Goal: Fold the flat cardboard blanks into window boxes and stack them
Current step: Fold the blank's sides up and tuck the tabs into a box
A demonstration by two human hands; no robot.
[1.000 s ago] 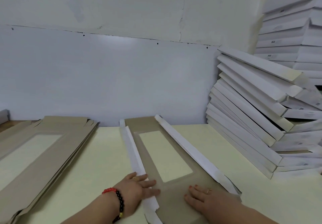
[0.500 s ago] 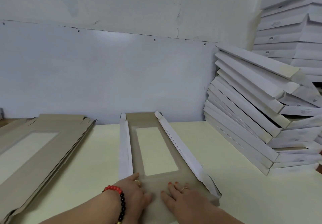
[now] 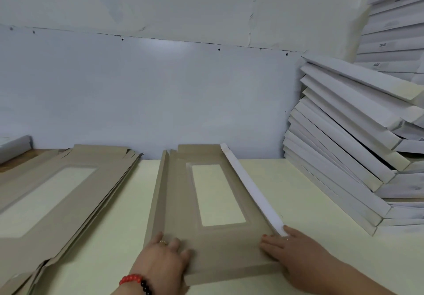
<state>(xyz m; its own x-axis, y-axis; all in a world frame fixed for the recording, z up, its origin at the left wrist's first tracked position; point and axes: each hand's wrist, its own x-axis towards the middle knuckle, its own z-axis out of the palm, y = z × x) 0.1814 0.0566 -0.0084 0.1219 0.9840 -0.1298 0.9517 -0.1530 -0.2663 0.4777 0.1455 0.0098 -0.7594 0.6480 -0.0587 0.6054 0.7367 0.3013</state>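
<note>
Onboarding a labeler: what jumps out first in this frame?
The brown window blank lies centre on the cream table, its right flap raised white-side up, with the left hand and right hand pressing its near end. A leaning stack of folded white boxes fills the right, and a pile of flat blanks lies left.

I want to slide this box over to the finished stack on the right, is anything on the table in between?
Nothing visible lies in the way. The half-folded blank lies under both hands, and the bare table runs from its raised right flap to the stack of folded boxes. The right hand rests at that flap's near end.
</note>
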